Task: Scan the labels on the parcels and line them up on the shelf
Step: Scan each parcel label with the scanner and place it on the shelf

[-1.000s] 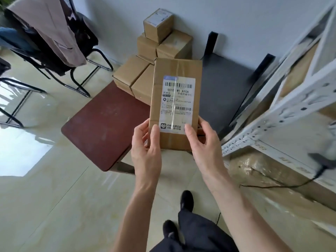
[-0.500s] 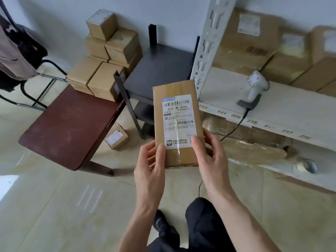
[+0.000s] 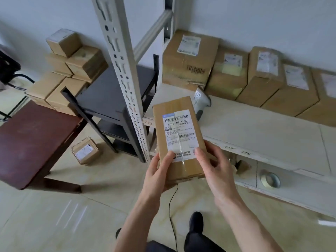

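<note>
Soft, even daylight is filling the room, bright without harshness. The glossy floor tiles [image 3: 54, 215] are catching pale streaks of glare at lower left. A diffuse shadow is lying under the dark red worktop [image 3: 31, 142] and beneath the shelf board [image 3: 254, 128]. The wide-angle lens is bowing the perforated shelf upright [image 3: 120, 70] and stretching things toward the edges. The label [image 3: 179, 131] on the held parcel [image 3: 179, 139] is reading fairly sharp, while the row of shelved boxes [image 3: 254, 77] and the stacked boxes [image 3: 72, 66] at left are looking smeared and soft.
</note>
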